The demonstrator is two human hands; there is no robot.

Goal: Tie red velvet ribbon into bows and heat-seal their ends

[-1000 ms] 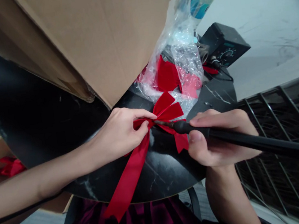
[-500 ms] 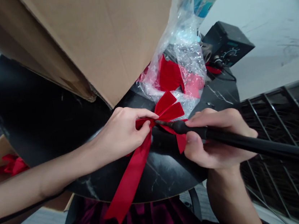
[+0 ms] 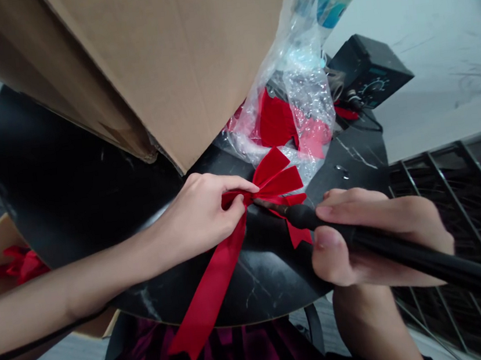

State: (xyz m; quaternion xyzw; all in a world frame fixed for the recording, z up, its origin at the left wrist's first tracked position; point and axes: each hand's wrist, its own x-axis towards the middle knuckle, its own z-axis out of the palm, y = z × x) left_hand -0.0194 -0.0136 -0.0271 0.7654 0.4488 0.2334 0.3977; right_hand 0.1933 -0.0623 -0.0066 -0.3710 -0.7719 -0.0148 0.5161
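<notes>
A red velvet ribbon bow (image 3: pixel 273 182) lies at the near edge of the table, with a long tail (image 3: pixel 210 289) hanging over the rim. My left hand (image 3: pixel 205 216) pinches its knot between thumb and fingers. My right hand (image 3: pixel 365 267) grips a black soldering iron (image 3: pixel 406 248), whose thin tip touches the bow's centre beside my left fingertips. The underside of the knot is hidden by my fingers.
A black marble round table (image 3: pixel 67 166) carries a large cardboard box (image 3: pixel 164 55) overhanging it. Behind the bow are a clear plastic bag (image 3: pixel 304 90) holding red bows and a black soldering station (image 3: pixel 370 70). A dark metal grid (image 3: pixel 462 234) lies right; another red bow (image 3: pixel 25 265) lies left.
The view has drifted slightly, shifting the bow to the right. My right hand and the iron have moved a little right and down, with the tip still at the knot. My left hand keeps its pinch.
</notes>
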